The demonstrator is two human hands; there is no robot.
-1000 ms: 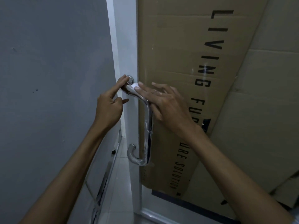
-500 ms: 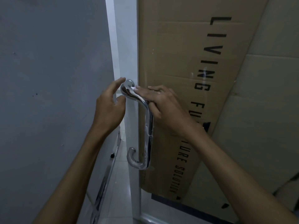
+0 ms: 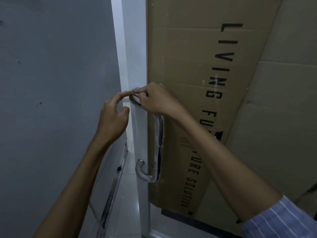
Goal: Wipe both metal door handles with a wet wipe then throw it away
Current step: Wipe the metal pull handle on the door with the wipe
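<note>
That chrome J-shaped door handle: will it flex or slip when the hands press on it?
The chrome J-shaped door handle is probably rigid: a thick metal bar fixed at both ends. Its mirror finish looks slippery, more so under a wet wipe. The right hand curls round its top bend and the left hand touches there, suggesting a firm hold is needed.

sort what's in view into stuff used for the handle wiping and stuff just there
In use: door handle; wet wipe, barely visible at the handle's top; right hand; left hand.

Just there: cardboard box; grey wall; floor tiles.
</note>
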